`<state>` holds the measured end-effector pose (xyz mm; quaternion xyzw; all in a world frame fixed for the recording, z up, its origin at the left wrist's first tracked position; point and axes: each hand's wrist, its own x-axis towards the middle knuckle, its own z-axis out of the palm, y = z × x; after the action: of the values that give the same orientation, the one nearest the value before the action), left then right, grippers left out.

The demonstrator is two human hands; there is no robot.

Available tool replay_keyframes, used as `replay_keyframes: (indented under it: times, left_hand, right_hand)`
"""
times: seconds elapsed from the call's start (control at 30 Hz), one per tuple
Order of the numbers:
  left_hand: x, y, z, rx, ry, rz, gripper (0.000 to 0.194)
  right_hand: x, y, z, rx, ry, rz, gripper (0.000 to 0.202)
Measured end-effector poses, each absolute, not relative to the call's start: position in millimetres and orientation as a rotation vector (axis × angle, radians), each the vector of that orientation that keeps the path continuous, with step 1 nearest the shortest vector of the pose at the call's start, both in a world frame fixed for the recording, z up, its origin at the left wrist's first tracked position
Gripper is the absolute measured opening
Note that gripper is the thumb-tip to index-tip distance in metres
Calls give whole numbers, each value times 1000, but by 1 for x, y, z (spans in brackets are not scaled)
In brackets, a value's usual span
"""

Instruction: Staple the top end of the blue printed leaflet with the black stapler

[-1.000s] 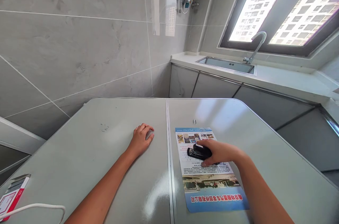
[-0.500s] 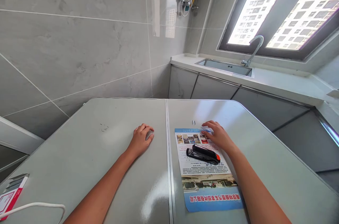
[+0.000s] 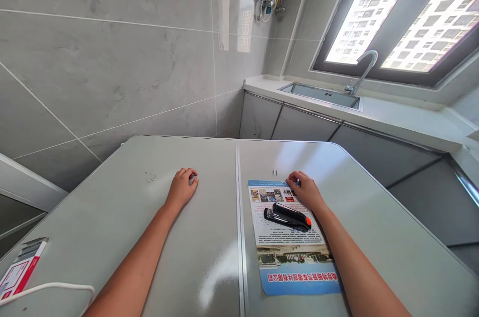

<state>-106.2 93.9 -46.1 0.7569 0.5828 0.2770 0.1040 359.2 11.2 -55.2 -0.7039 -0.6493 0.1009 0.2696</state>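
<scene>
My left hand rests on the table, left of the middle seam, its fingers loosely curled and a gap showing between thumb and forefinger. My right hand lies over the far right corner of a printed sheet. Its thumb and forefinger come close together, and anything between them is too small to make out. On the sheet lies a black stapler with an orange-red end, close to my right wrist. Two small silvery staple strips sit just beyond the sheet. Several loose staples are scattered beyond my left hand.
A red and white box and a white cable are at the near left of the table. Beyond it stand a tiled wall and a counter with a sink and tap beneath a window.
My left hand has moved left, away from the seam, and its fingers have curled in more. The fingers of my right hand have drawn together at the sheet's corner. The stapler stays put.
</scene>
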Motion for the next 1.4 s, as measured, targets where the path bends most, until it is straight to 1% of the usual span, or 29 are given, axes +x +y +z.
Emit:
replay_keyframes:
  times: [0.3, 0.37, 0.43, 0.53, 0.73, 1.0, 1.07, 1.13, 1.2, 1.23, 1.33, 1.4]
  left_hand:
    - [-104, 94, -47, 2296, 1732, 717, 14]
    - [-104, 94, -47, 2288, 1735, 722, 13]
    - [-105, 94, -47, 2279, 1740, 724, 13]
    - [-104, 93, -47, 2269, 1746, 723, 13]
    - [-102, 93, -49, 2265, 1766, 723, 14]
    - [-102, 91, -45, 2243, 1748, 741, 16]
    - [-99, 89, -39, 2189, 1658, 786, 18]
    - [-93, 83, -32, 2092, 1481, 792, 25]
    - [-84, 74, -25, 2001, 1287, 725, 35]
    - [-79, 69, -23, 2002, 1210, 693, 36]
    - [-66, 57, -22, 2167, 1131, 614, 25]
    - [-63, 55, -24, 2231, 1123, 580, 18]
  right_hand:
    - [351, 8, -51, -1887, -1816, 201, 30]
    - [351, 7, -46, -1803, -1794, 316, 28]
    - [351, 5, -41, -1717, -1727, 507, 26]
    - [350, 3, -35, -1643, -1631, 744, 30]
    - [326, 4, -37, -1566, -1598, 833, 33]
    - [270, 16, -44, -1503, -1559, 930, 27]
    - [260, 20, -43, -1518, -1560, 939, 27]
    - [250, 23, -43, -1538, -1551, 918, 26]
    - [241, 26, -42, -1554, -1537, 881, 25]
    - [236, 28, -41, -1559, -1533, 864, 24]
    - [222, 30, -37, -1579, -1527, 818, 21]
    - [214, 30, -34, -1596, -1511, 801, 24]
